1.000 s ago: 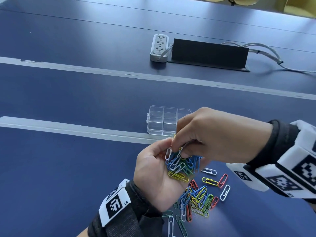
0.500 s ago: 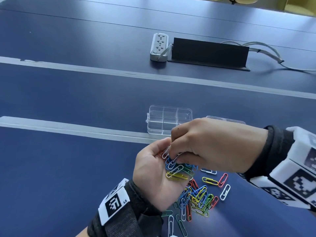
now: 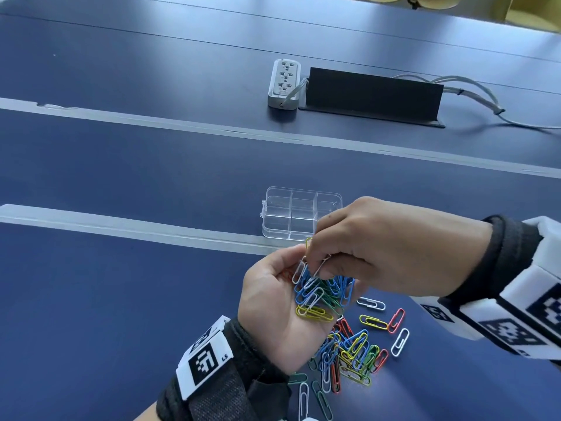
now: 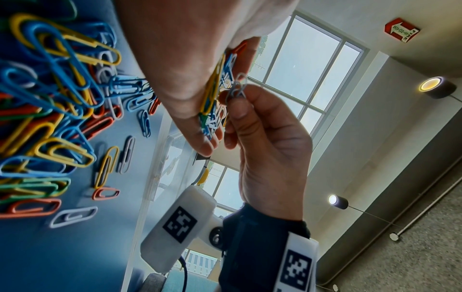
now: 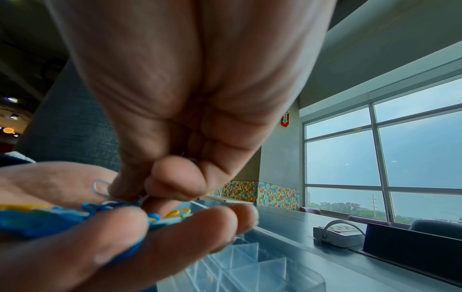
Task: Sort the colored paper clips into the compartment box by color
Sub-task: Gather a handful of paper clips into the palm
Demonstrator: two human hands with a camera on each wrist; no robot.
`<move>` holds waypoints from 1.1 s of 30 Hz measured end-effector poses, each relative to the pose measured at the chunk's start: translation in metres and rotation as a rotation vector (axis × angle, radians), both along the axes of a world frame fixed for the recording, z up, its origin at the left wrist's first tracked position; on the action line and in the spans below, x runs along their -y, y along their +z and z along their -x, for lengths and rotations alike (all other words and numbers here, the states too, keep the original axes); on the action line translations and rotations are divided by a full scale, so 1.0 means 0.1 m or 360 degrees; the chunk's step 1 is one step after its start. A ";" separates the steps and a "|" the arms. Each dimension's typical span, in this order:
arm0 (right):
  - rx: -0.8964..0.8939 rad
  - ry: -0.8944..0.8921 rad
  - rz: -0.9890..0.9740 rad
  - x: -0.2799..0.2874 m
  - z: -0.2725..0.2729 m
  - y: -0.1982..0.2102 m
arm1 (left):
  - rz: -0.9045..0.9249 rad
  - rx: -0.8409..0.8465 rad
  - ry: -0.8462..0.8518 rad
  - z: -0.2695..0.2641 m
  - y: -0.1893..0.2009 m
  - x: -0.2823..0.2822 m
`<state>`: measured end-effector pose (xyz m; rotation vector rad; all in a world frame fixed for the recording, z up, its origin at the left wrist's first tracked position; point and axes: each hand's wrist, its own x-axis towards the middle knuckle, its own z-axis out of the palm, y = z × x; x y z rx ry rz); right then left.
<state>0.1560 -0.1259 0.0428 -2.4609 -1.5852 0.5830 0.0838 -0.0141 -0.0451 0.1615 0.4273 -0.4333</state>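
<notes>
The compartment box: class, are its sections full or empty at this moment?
Empty, where visible. In the head view the clear compartment box shows bare dividers with no clips; the right hand hides its near right corner.

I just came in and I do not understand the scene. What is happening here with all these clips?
A person is sorting colored paper clips. The left hand holds a bunch of mixed clips in its palm. The right hand pinches a white clip out of that bunch. More clips lie in a pile on the table. The clear box behind the hands looks empty in the compartments that show.
</notes>
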 end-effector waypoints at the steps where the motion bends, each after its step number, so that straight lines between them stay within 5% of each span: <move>1: 0.0010 -0.0002 0.0003 0.00 0.00 0.00 | 0.0014 -0.0001 0.0000 0.00 -0.01 0.00; 9: -0.0133 -0.0015 -0.0115 0.02 -0.01 0.04 | 0.0004 0.0029 -0.0014 0.02 0.04 0.00; 17: 0.0128 0.0007 0.0241 -0.04 0.13 -0.02 | -0.0152 0.0024 0.0081 0.01 0.11 0.00; 33: 0.0093 -0.0319 -0.0025 -0.07 -0.06 0.23 | -0.0037 -0.0046 0.0103 0.02 0.18 0.04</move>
